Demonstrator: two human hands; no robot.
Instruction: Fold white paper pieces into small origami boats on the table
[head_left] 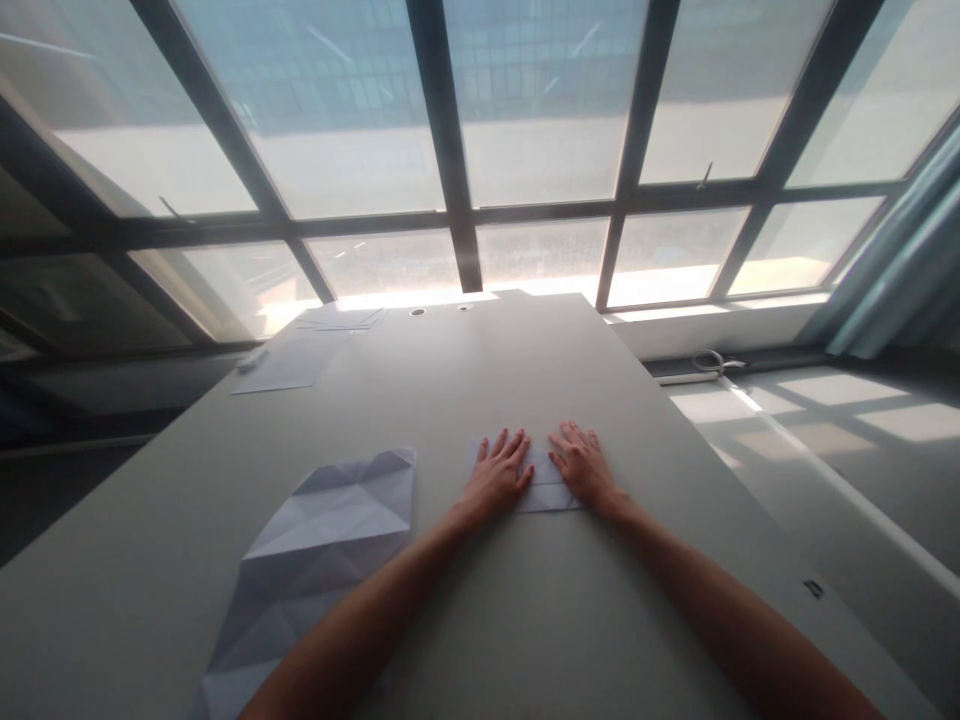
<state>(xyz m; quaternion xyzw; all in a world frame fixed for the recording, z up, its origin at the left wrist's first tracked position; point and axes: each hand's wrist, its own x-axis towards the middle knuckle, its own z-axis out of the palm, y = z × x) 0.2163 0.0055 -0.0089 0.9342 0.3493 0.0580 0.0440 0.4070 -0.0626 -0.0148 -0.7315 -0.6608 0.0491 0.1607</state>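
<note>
A small folded white paper (544,488) lies flat on the grey table (465,390) in front of me. My left hand (498,474) rests flat on its left part, fingers spread and pointing away. My right hand (581,466) presses flat on its right part, fingers also spread. The two hands lie side by side, a little apart, and cover most of the paper. Neither hand grips anything.
A large creased sheet (315,560) with triangular fold lines lies to the left, partly under my left forearm. More flat sheets (296,360) sit at the far left of the table, near two round holes (418,312). Big windows stand behind; the table's right edge drops to the floor.
</note>
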